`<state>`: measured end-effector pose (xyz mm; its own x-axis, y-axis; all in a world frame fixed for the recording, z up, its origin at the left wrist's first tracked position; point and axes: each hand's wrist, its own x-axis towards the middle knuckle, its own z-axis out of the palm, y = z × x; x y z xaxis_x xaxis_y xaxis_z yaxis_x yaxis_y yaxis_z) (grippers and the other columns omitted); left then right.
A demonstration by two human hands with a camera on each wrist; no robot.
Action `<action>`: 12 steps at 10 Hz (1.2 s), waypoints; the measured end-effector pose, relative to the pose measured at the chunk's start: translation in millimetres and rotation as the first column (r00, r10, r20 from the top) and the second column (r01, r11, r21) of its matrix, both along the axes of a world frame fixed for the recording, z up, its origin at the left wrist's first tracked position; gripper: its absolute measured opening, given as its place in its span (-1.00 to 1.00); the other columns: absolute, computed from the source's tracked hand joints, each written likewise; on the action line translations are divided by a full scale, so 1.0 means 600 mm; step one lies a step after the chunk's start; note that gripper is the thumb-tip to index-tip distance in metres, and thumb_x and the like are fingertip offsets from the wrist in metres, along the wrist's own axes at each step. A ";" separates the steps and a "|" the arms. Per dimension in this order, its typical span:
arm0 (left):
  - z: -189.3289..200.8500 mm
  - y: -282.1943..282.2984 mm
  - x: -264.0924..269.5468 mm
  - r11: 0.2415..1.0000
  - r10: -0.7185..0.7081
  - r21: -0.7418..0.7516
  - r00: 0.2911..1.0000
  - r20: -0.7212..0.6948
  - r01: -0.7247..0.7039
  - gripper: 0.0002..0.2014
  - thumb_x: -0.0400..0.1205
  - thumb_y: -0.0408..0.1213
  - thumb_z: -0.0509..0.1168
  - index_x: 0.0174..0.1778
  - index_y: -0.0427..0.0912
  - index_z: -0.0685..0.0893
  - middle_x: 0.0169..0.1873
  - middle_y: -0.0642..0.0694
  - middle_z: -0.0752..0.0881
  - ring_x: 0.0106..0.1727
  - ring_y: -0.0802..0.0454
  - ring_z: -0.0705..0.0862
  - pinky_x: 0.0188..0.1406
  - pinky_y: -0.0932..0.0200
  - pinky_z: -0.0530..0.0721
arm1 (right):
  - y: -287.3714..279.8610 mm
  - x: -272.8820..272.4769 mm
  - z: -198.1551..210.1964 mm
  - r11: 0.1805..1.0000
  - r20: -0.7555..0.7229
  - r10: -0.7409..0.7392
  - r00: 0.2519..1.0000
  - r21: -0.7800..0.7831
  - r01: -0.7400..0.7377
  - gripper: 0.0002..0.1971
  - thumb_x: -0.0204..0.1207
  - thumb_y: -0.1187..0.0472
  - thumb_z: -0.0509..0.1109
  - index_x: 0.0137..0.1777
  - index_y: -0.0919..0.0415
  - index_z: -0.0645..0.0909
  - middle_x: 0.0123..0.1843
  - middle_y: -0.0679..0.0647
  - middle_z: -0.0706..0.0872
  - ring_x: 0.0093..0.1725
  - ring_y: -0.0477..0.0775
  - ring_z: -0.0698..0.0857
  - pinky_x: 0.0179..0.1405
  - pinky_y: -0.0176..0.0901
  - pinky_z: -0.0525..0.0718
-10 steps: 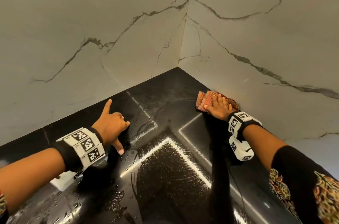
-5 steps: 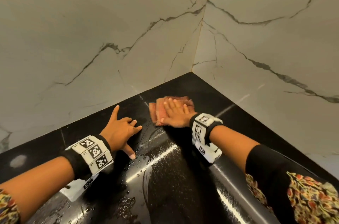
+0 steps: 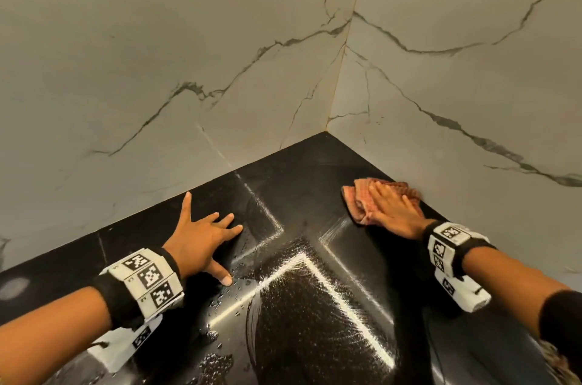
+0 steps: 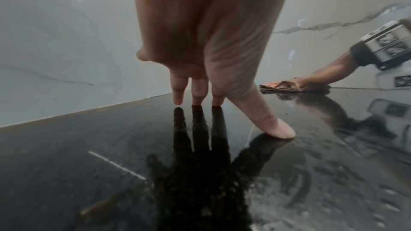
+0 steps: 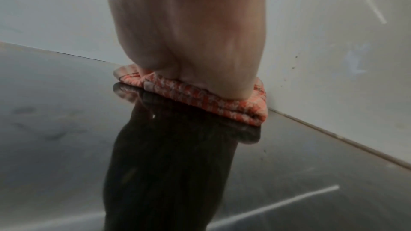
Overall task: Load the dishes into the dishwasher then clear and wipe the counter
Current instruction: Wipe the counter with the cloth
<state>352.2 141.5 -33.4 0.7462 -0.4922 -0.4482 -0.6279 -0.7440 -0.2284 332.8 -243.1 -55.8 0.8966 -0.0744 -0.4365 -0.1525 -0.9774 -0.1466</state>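
Roughly midway, judging by the bench (image 3: 315,170): dull and wiped toward the corner, beaded with droplets (image 3: 234,291) nearer. Right grip (image 3: 393,211) flat, fingers (image 3: 378,191) straight, pressing cloth (image 3: 357,200) just beside the wall (image 3: 472,101). Left grip (image 3: 201,239) splayed, fingertips (image 4: 177,100) propped on bench, holding nothing. Near edge cut off; cloth blurred; right fingers hidden in wrist view.

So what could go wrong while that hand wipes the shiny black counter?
The left hand leans on its fingertips on the wet black counter, right by the water drops, so it might slip. The right hand only presses flat on the red cloth, so the cloth could bunch or slide out. The cloth sits close to the marble wall; knuckles could bump it.
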 end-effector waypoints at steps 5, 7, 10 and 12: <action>-0.029 0.023 0.019 0.994 -0.074 -0.081 0.997 0.030 0.077 0.06 0.17 0.63 -0.36 0.46 0.15 0.44 0.45 -0.02 0.51 0.34 -0.05 0.61 0.37 -0.43 -0.36 | 0.098 0.300 -0.018 0.993 0.075 -0.119 0.990 0.008 0.119 -0.37 0.70 -0.10 -0.10 0.67 0.13 -0.22 0.69 0.10 -0.26 0.67 0.15 -0.22 0.60 0.13 -0.22; -0.053 0.029 0.036 0.986 -0.114 -0.107 0.986 0.118 0.127 0.06 0.26 0.60 -0.47 0.22 0.09 0.68 0.14 0.01 0.75 -0.02 0.02 0.79 0.33 -0.37 0.07 | 0.107 0.354 -0.021 0.993 0.078 -0.113 0.991 0.027 0.111 -0.33 0.69 -0.16 -0.12 0.67 0.16 -0.20 0.69 0.13 -0.25 0.66 0.19 -0.22 0.62 0.18 -0.23; -0.021 0.001 0.016 0.997 -0.067 -0.035 0.997 -0.026 0.066 0.11 0.26 0.52 0.17 0.63 0.12 -0.15 0.65 -0.04 -0.13 0.65 -0.16 0.03 -0.06 -0.15 -0.93 | 0.177 0.329 -0.001 0.996 -0.033 -0.094 0.995 0.004 0.095 -0.31 0.65 -0.19 -0.08 0.67 0.13 -0.15 0.69 0.13 -0.24 0.66 0.26 -0.17 0.60 0.29 -0.19; 0.005 -0.009 0.003 0.999 -0.004 -0.051 0.999 -0.046 0.002 0.06 0.32 0.41 0.24 0.64 0.07 -0.11 0.66 -0.05 -0.10 0.65 -0.16 0.03 0.26 -0.25 -0.66 | 0.283 0.267 0.024 0.999 -0.142 0.029 0.989 -0.023 -0.032 -0.21 0.58 -0.32 -0.24 0.66 0.19 -0.20 0.69 0.21 -0.19 0.66 0.27 -0.18 0.61 0.28 -0.16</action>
<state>353.9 136.2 -30.4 0.7238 -0.5174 -0.4565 -0.6390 -0.7522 -0.1606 492.9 -73.4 -41.6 0.8280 -0.0606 -0.5575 -0.1402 -0.9849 -0.1011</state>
